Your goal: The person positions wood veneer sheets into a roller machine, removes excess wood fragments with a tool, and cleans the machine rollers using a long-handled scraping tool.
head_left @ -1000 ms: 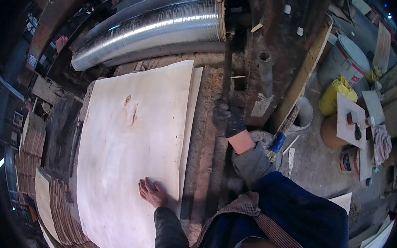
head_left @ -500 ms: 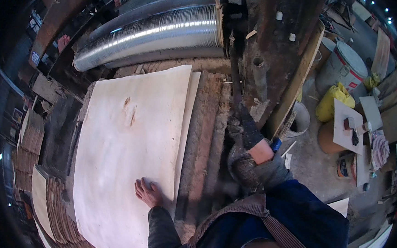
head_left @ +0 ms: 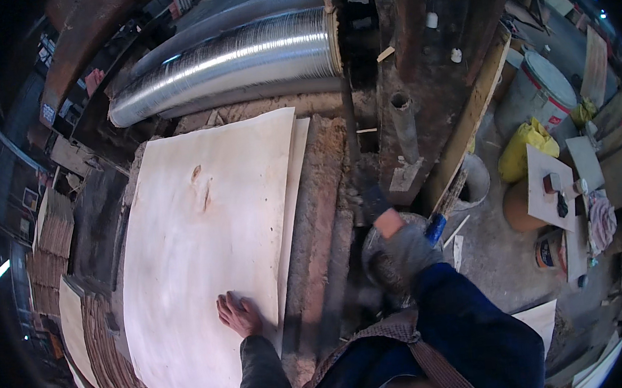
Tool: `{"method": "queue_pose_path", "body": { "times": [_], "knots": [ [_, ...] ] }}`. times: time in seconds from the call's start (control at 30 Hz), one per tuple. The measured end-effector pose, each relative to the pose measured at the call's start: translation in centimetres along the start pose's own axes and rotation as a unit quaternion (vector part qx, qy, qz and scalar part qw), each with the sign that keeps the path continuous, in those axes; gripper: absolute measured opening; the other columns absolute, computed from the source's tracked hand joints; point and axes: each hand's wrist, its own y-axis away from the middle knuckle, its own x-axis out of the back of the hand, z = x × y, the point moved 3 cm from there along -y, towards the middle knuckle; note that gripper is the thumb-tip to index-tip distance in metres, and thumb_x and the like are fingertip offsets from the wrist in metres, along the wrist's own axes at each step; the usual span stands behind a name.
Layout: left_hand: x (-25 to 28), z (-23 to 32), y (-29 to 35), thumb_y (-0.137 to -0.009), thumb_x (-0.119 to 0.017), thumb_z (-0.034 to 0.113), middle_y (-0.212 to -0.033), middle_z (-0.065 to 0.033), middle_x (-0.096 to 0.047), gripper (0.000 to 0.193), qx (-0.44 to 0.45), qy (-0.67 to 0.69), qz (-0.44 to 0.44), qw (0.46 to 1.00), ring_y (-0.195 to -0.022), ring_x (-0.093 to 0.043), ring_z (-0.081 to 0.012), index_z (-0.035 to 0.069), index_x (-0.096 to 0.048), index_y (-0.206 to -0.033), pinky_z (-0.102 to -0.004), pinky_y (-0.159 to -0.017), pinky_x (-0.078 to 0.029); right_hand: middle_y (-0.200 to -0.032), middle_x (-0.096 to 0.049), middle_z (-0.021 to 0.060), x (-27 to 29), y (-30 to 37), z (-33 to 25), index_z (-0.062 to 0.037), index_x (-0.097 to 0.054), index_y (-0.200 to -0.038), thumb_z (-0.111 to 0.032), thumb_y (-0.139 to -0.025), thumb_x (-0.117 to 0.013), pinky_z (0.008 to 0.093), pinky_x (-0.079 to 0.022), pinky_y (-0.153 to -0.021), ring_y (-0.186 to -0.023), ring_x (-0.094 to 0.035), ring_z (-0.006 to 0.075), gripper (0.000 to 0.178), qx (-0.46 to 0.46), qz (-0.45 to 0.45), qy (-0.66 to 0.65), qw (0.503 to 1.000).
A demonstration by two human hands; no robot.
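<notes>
A pale wood veneer sheet (head_left: pixel 192 253) with a brown knot lies in front of me, with another sheet edge showing beneath its right side. My left hand (head_left: pixel 239 314) rests palm down near its right edge, fingers a little apart and holding nothing. My right hand (head_left: pixel 375 205), in a dark glove with bare wrist showing above a grey cuff, is to the right of the sheets, at the lower end of a dark upright bar (head_left: pixel 351 119). Its fingers are dark and blurred, so I cannot see whether they grip the bar. Below it is a round metal container (head_left: pixel 377 261).
A shiny metal roller (head_left: pixel 229 59) spans the far side, beside a rusty machine frame (head_left: pixel 427 106). Stacked veneer (head_left: pixel 108 338) stands at left. Right are a lidded drum (head_left: pixel 535 92), a yellow bag (head_left: pixel 524 150), a bucket (head_left: pixel 472 183) and a board (head_left: pixel 549 181) with small items.
My right hand has shifted slightly left, uncovering more of the round container. My left hand stays on the veneer sheet. The whole view has shifted a little.
</notes>
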Motion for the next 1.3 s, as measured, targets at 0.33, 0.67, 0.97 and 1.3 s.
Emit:
{"method": "queue_pose_path", "body": {
  "times": [0.33,0.67,0.97,1.3],
  "knots": [
    [0.6,0.3,0.2,-0.08,-0.05,0.021,-0.131,-0.019,-0.039,0.046,-0.013,0.007,0.0,1.0,-0.124,-0.032,-0.0332,0.004,-0.046,-0.122,-0.0455,-0.103,-0.02,-0.049,-0.044,-0.0021,-9.7,2.4,-0.5,-0.0163,-0.052,-0.071,-0.056,-0.083,-0.049,0.0235,-0.033,-0.032,-0.035,-0.039,0.0109,0.041,-0.105,-0.242,-0.402,0.877],
    [0.2,-0.3,0.4,-0.078,-0.052,0.022,-0.131,-0.0173,-0.039,0.047,-0.006,-0.003,0.005,1.0,-0.124,-0.031,-0.0319,0.005,-0.045,-0.122,-0.0459,-0.103,-0.019,-0.055,-0.045,-0.0064,-9.4,10.5,-5.5,-0.0146,-0.049,-0.074,-0.044,-0.087,-0.048,0.0241,-0.035,-0.038,-0.042,-0.043,0.0063,0.032,-0.146,-0.211,-0.509,0.822],
    [-0.1,-0.9,0.4,-0.081,-0.049,0.024,-0.133,-0.0166,-0.037,0.046,0.007,-0.006,-0.008,1.0,-0.125,-0.03,-0.0305,0.007,-0.045,-0.124,-0.0446,-0.103,-0.019,-0.05,-0.042,-0.0056,-15.2,8.9,-8.6,-0.016,-0.044,-0.063,-0.02,-0.087,-0.051,0.0203,-0.033,-0.037,-0.041,-0.042,0.0055,0.025,-0.167,-0.356,-0.636,0.664],
    [0.1,-0.5,0.4,-0.08,-0.052,0.021,-0.131,-0.0181,-0.039,0.045,0.002,0.003,0.0,1.0,-0.124,-0.032,-0.0321,0.005,-0.047,-0.121,-0.0457,-0.103,-0.02,-0.052,-0.042,-0.0052,-15.9,3.0,-8.0,-0.0142,-0.046,-0.069,-0.014,-0.087,-0.047,0.0229,-0.038,-0.041,-0.044,-0.045,0.0062,0.018,-0.107,-0.383,-0.628,0.669]
  ]
}}
